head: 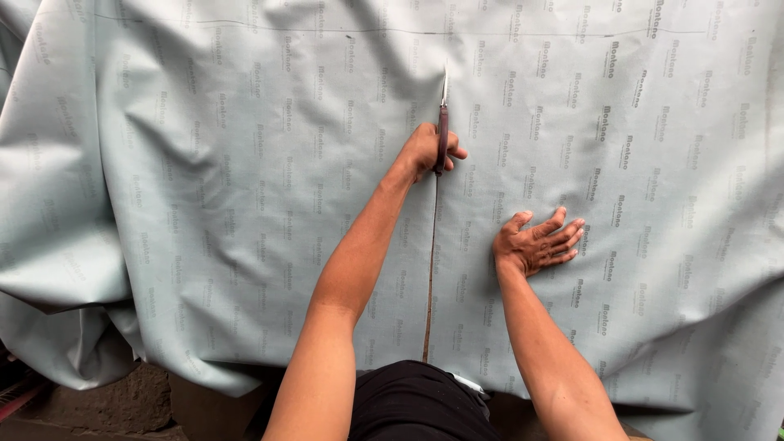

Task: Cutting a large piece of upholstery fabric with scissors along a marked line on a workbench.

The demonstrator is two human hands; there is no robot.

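My left hand (425,151) is closed around the handles of the scissors (443,122), and the blades run up out of my fist, away from me, tips aimed at the far edge of the sheet (204,188). The scissors' long axis lies straight along the cut, near vertical in the view. My right hand (539,243) grips nothing: it lies flat and open on the sheet just right of the cut, fingers spread, pressing the material down.

The sheet is a pale grey-green cloth with rows of small print, draped wide over the work surface and hanging in folds at the left. A slit (430,269) runs from the near edge by my waist up to the scissors, so I judge about two thirds of the way across is cut. Beyond the blade tips the sheet is still whole up to a faint line (245,27) drawn across near the far edge; that stretch is what is left. The slit looks straight, with its edges lying close together.
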